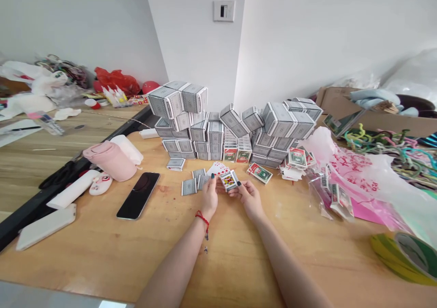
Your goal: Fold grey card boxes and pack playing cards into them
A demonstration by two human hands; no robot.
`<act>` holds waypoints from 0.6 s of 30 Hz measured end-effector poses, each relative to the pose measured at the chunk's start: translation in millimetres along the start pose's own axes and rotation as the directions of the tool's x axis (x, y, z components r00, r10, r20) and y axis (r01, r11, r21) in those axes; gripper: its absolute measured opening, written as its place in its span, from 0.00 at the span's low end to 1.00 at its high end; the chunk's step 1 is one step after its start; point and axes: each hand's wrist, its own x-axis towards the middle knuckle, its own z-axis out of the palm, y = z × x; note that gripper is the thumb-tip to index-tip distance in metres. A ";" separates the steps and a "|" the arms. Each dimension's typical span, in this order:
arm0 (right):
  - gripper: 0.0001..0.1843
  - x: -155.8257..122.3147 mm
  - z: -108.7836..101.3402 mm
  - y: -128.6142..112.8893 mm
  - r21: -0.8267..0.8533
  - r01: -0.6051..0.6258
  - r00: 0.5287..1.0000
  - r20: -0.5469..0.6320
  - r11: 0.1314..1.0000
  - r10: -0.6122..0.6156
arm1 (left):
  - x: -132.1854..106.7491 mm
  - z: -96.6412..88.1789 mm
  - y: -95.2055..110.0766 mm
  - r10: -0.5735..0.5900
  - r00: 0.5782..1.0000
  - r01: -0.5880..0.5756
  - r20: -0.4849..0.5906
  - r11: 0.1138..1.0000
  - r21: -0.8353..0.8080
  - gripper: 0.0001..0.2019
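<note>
Between my two hands I hold a small card piece with a court card face showing in its middle and a grey patterned border. My left hand pinches its left side, and my right hand grips its right side with thumb and fingers. Just behind lie face-up playing cards with red pips. Face-down grey-backed cards rest left of my left hand. A playing card box in red and green lies beyond my right hand.
Stacked grey card-covered blocks stand along the back. At left are a black phone, a pink cup-like object and a white power bank-like slab. Plastic wrapping and yellow-green tape lie at right.
</note>
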 end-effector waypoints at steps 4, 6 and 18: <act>0.17 0.7 -3.0 2.4 -0.048 -0.012 1.000 -0.014 0.999 0.012 | 0.2 -0.7 0.3 0.077 0.996 -0.084 0.048 0.980 0.179 0.09; 0.17 0.8 -3.5 5.5 -0.142 -0.009 1.000 -0.019 0.990 0.006 | 0.5 -2.4 0.2 0.110 0.993 -0.115 0.033 0.955 0.274 0.07; 0.17 3.1 -8.3 5.3 -0.496 0.139 0.970 -0.107 0.857 -0.219 | -9.9 2.1 3.0 0.231 0.924 -0.377 0.305 0.690 0.618 0.07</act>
